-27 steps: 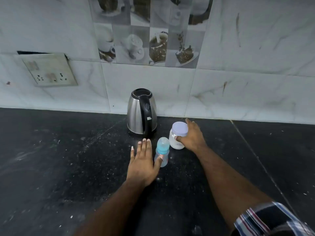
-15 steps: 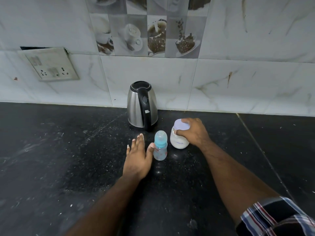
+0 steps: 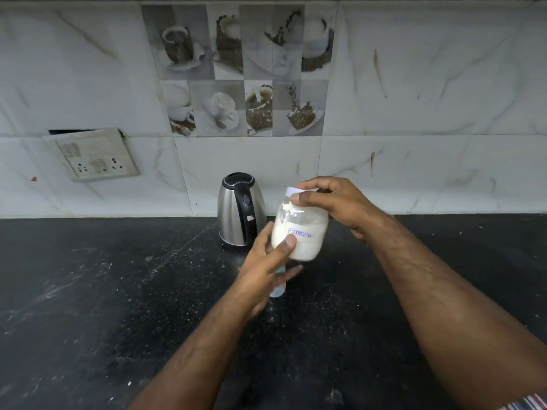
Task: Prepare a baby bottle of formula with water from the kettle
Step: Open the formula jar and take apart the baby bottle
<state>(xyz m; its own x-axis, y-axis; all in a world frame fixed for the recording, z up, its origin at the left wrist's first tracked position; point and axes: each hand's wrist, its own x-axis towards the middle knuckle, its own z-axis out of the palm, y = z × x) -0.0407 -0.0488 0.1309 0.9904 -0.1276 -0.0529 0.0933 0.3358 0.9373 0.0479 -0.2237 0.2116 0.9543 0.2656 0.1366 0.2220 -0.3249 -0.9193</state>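
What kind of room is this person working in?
Most likely a home kitchen: a black speckled stone countertop, a stainless steel electric kettle against a marble-look tiled wall with coffee-cup picture tiles, and a wall socket plate.

formula jar (image 3: 300, 232): clear, white powder, lidded, tilted, held aloft | kettle (image 3: 240, 209): steel, upright, at wall

Head view, looking forward-down, close over counter (image 3: 88, 291).

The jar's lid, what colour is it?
The lid is pale lilac-white, mostly hidden under the right hand; head view.
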